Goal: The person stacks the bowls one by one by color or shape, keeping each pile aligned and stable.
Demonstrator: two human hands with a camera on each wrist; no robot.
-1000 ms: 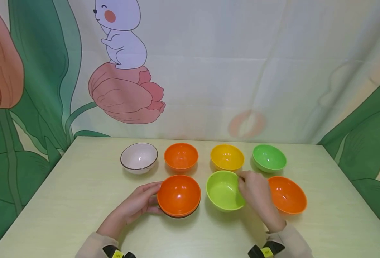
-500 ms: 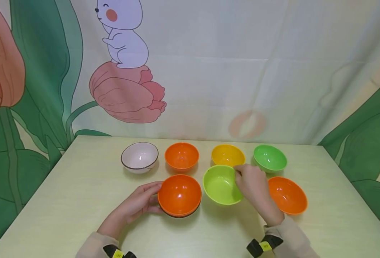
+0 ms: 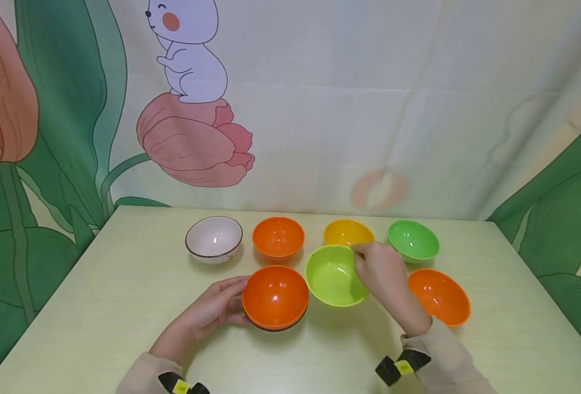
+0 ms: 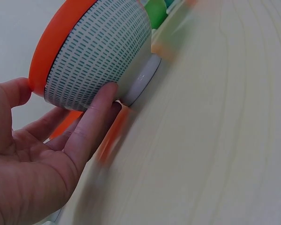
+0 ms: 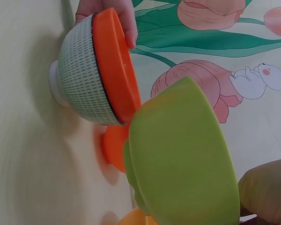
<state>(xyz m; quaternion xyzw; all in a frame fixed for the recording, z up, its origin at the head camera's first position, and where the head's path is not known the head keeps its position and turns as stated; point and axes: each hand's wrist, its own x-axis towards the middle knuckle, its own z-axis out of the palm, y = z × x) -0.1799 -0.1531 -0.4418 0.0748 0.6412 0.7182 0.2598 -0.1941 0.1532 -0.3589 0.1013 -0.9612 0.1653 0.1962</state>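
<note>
An orange bowl (image 3: pixel 275 295) sits nested in a bowl with rows of small green dashes (image 4: pixel 100 51) and a white foot. My left hand (image 3: pixel 216 309) holds this stack from its left side, thumb at the orange rim and fingers against the patterned wall. A lime-green bowl (image 3: pixel 334 276) hangs raised and tilted just right of the stack, its rim pinched by my right hand (image 3: pixel 381 273). In the right wrist view the lime-green bowl's edge overlaps the orange rim.
Along the back of the table (image 3: pixel 98 306) stand a white bowl with a dark rim (image 3: pixel 213 238), an orange bowl (image 3: pixel 277 238), a yellow bowl (image 3: pixel 348 232) and a green bowl (image 3: pixel 413 241). Another orange bowl (image 3: pixel 440 298) stands right of my right hand. A printed curtain (image 3: pixel 300 109) hangs behind.
My right hand has lifted the lime-green bowl and carried it leftward toward the stack. My left hand keeps its hold on the stacked bowls in the same place.
</note>
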